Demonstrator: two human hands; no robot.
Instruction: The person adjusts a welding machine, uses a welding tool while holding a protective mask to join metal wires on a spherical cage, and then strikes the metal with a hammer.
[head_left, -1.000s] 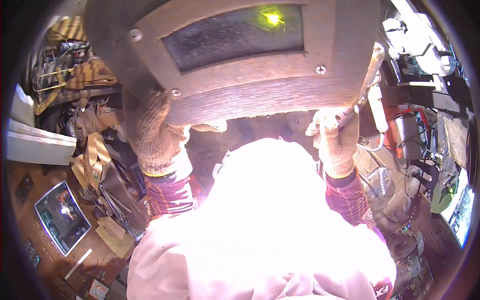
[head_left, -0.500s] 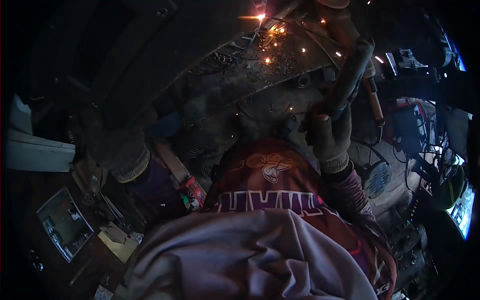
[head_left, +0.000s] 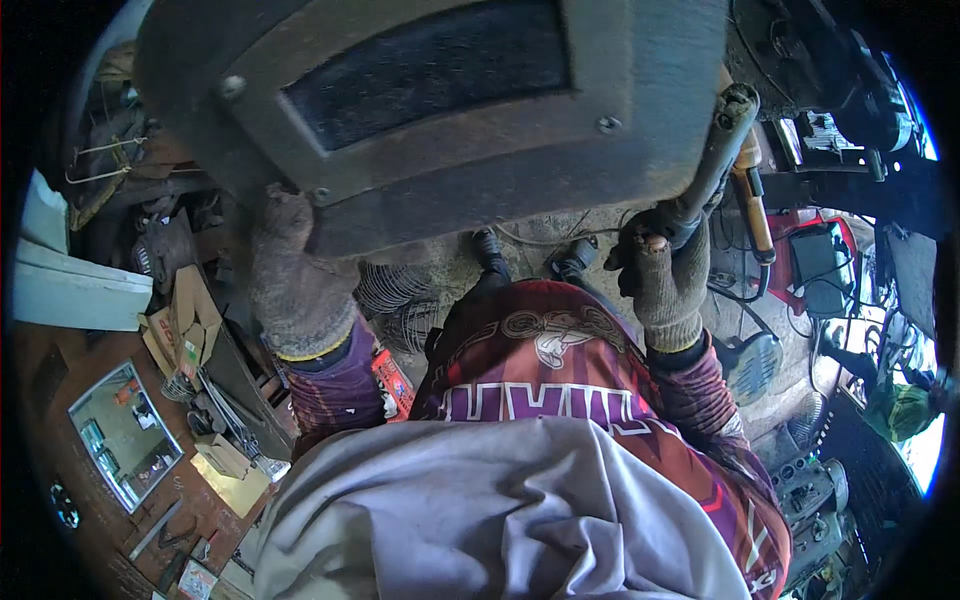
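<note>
A dark handheld welding shield (head_left: 440,110) with a rectangular tinted window fills the top of the view. My left hand (head_left: 295,280), in a worn knit glove, grips its lower left edge. My right hand (head_left: 660,275), also gloved, is closed around the handle of a welding electrode holder (head_left: 715,150) that points up and away beside the shield's right edge. The work in front of me is hidden behind the shield. My maroon patterned shirt and a grey cloth fill the lower middle.
A wooden bench at the left carries a small framed mirror (head_left: 125,435), cardboard boxes (head_left: 185,320), and scattered metal parts. A red machine (head_left: 815,265) with cables stands at the right. A metal grille (head_left: 395,305) lies on the concrete floor below.
Half a second ago the shield was down and sparks flew at the top in a dark scene. Now the shield is raised in front of the view and the light is normal.
</note>
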